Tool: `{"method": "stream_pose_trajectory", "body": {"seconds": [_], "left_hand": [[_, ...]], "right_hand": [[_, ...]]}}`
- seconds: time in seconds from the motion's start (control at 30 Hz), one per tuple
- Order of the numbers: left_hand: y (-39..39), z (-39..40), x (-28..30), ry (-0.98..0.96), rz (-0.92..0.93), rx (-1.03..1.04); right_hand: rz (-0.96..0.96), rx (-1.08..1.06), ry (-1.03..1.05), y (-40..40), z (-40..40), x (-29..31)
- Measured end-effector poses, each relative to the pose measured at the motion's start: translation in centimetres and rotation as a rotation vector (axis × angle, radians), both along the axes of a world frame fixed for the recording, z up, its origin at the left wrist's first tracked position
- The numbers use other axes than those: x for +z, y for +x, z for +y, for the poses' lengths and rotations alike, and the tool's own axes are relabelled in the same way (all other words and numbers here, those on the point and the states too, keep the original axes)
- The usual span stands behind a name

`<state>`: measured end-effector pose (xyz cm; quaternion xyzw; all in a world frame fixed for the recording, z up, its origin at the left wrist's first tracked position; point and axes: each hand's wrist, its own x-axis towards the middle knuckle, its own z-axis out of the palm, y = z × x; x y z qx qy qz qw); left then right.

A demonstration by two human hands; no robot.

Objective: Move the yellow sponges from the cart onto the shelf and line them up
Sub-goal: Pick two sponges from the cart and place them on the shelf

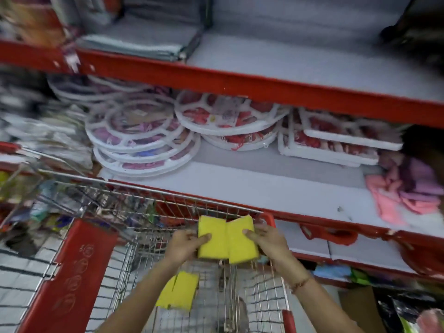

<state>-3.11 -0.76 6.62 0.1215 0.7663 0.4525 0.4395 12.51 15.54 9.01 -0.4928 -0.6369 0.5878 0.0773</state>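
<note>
Two yellow sponges are held side by side above the wire cart (149,207). My left hand (185,245) grips the left sponge (212,237) and my right hand (268,240) grips the right sponge (241,241). Their inner edges touch. More yellow sponges (179,290) lie in the cart basket below my left forearm. The grey shelf (276,188) with a red front edge runs just beyond the cart.
White round racks (141,140) and rectangular white trays (336,143) are stacked at the back of the shelf. Pink and purple cloths (408,191) lie at its right end. A higher shelf (288,66) holds grey packs at left. The cart's red handle (79,267) is at lower left.
</note>
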Motion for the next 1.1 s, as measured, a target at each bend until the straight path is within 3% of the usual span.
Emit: {"method": "stream_pose_trajectory", "body": {"seconds": [0.23,0.73,0.93,1.1], "left_hand": [[-1.8,3.1,12.3,0.218,0.078,-0.054],[-9.4,14.3,30.6,0.48,0.304,-0.05],[-12.8,20.1,33.3,0.389,0.371,-0.019],[-13.9,23.5,32.8,0.242,0.464,-0.03]], "right_hand": [[0.2,-0.026,0.061,-0.7,3.3,10.7],[0.536,-0.055,0.207,-6.3,11.9,28.8],[0.505,-0.103,0.231,-10.6,17.9,30.3],[0.36,-0.08,0.193,-12.3,21.0,29.7]]}}
